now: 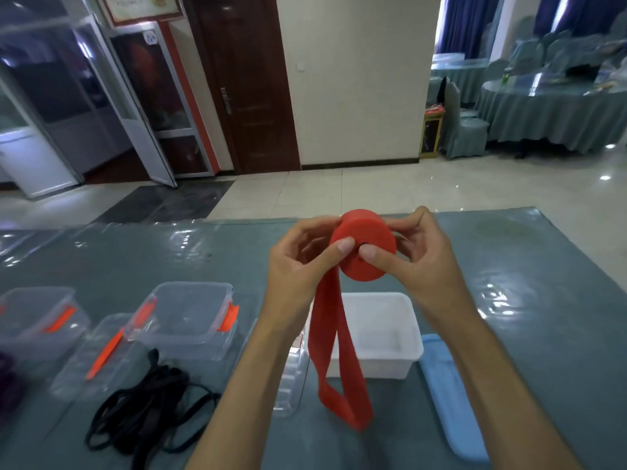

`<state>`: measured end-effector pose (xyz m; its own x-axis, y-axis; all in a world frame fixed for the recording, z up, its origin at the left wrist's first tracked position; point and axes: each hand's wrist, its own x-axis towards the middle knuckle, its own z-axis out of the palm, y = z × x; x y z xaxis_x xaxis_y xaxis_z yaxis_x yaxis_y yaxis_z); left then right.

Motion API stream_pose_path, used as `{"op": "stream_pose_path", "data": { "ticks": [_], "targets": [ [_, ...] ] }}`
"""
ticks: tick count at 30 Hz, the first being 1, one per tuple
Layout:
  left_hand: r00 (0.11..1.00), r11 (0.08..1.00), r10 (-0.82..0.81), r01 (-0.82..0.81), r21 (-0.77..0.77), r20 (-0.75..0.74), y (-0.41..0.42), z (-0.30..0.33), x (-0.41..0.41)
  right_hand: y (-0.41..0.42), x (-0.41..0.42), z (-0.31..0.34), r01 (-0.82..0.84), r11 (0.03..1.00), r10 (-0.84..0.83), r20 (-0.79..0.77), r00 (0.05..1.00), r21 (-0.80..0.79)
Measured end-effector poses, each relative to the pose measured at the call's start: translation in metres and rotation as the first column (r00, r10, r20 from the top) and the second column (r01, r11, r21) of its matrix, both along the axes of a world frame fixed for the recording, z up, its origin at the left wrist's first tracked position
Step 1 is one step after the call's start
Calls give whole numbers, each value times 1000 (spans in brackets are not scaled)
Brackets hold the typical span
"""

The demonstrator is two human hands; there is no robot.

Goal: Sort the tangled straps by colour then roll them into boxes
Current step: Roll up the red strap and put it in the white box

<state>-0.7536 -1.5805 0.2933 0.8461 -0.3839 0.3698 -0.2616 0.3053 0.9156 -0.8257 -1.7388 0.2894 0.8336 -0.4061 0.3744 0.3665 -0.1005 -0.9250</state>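
Both hands hold a red strap [364,256] wound into a thick roll, raised above the table. My left hand [305,259] grips the roll's left side with its thumb on the face. My right hand [412,252] grips the right side, thumb pressed near the roll's centre. The strap's loose tail [339,361] hangs down in a long loop over an open white box [383,337]. A tangle of black straps [149,401] lies on the table at the lower left. A purple strap [6,378] shows at the left edge.
Two clear boxes with orange clips [186,317] [37,323] stand at the left, with clear lids [98,357] [288,371] beside them. A blue lid [451,395] lies right of the white box. The table has a grey-green cover [529,300].
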Motion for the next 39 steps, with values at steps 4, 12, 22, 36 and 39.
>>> {"op": "stream_pose_path", "data": {
  "ticks": [4,12,22,36,39],
  "targets": [
    [995,993,85,-89,-73,-59,-12,-4,-18,-10,-17,2,-17,997,17,1,1000,74],
    [985,983,26,-56,174,168,-20,4,-29,-9,-28,-10,-12,990,-2,103,995,137],
    [986,977,132,-147,153,101,-18,-3,-40,-20,-32,-15,-2,998,-4,110,994,56],
    [999,997,2,-6,73,51,35,-1,13,25,5,16,2,997,4,88,996,-73],
    [994,995,-82,78,64,67,54,4,37,41,18,8,15,1000,-14,58,998,-20]
  ]
}}
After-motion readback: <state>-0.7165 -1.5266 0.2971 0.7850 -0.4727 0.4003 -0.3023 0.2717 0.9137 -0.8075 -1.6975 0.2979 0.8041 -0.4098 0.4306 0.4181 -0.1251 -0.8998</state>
